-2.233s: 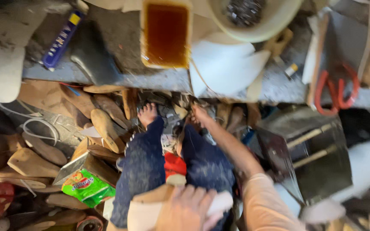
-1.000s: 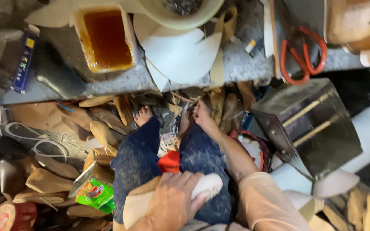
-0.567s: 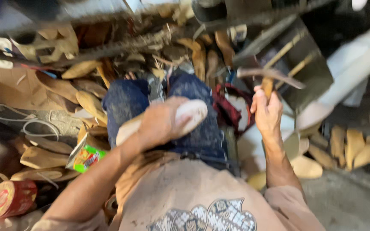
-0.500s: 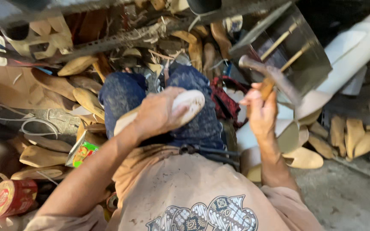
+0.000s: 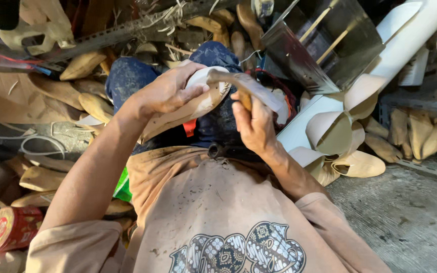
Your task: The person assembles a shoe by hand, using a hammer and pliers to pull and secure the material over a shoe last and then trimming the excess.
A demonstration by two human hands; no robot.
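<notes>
sole (image 5: 188, 108): pale, matt, looks like leather or board, smooth
hammer (image 5: 249, 87): head of worn grey metal, dull shine; handle of wood
jeans (image 5: 127, 81): blue denim cloth, dusty
shirt (image 5: 218, 212): tan cloth, matt, stained
box (image 5: 324, 40): sheet metal, grey, half glossy
tin (image 5: 8, 227): red metal, glossy
floor (image 5: 410, 217): grey concrete, rough

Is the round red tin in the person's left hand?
No, the round red tin sits apart; the left hand grips a pale shoe sole.
</notes>
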